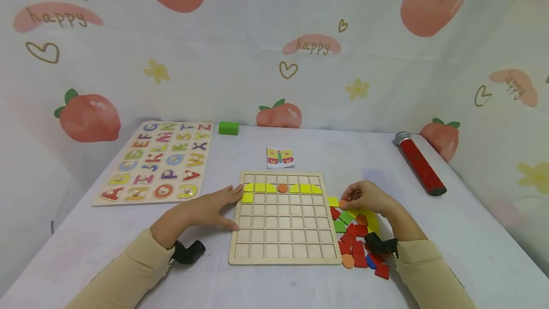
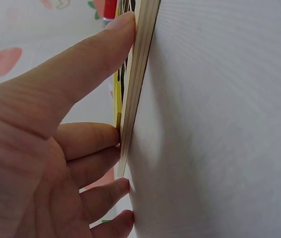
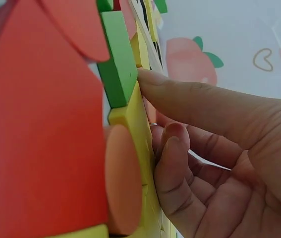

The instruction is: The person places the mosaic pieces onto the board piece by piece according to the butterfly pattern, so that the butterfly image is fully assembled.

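A wooden grid board (image 1: 285, 236) lies on the table. Yellow pieces (image 1: 259, 187) and one orange disc (image 1: 283, 188) sit in its second row, and a yellow square (image 1: 247, 197) is in the row below. My left hand (image 1: 210, 208) rests against the board's left edge with fingers extended; in the left wrist view its thumb (image 2: 95, 59) touches the rim. Right of the board, my right hand (image 1: 368, 197) reaches into the loose pieces. Its thumb and curled fingers pinch another orange disc (image 1: 342, 204), mostly hidden behind the thumb in the right wrist view.
Loose red pieces (image 1: 348, 239), green pieces (image 1: 339, 226) and a blue piece (image 1: 371, 261) lie right of the board. Behind it lies a butterfly picture card (image 1: 280, 157). An alphabet board (image 1: 155, 166), a green block (image 1: 228, 128) and a red microphone (image 1: 420, 163) lie farther out.
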The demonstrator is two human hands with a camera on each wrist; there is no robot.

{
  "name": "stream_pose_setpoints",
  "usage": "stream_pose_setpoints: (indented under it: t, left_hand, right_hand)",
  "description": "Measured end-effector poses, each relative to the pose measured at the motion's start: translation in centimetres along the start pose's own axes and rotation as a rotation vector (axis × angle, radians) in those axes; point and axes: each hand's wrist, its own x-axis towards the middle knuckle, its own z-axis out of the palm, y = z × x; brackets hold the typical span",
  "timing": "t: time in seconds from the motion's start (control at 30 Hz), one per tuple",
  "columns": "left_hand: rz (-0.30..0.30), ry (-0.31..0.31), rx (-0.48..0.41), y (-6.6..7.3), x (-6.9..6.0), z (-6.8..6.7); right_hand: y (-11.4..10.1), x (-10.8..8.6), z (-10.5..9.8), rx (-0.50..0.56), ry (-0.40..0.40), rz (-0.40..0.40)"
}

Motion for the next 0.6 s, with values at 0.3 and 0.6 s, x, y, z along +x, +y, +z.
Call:
stream_pose_setpoints:
  t: [0.3,0.6]
  left_hand:
    - [0.013,-0.001,0.01,0.1,0.0,-0.1]
    - [-0.012,-0.005,0.01,0.1,0.0,-0.1]
  right_hand:
    - [-0.9,0.1,-0.6,0.028,-0.024,-0.001]
    - [-4.6,2.0,0.0,0.093,-0.076,-0.14]
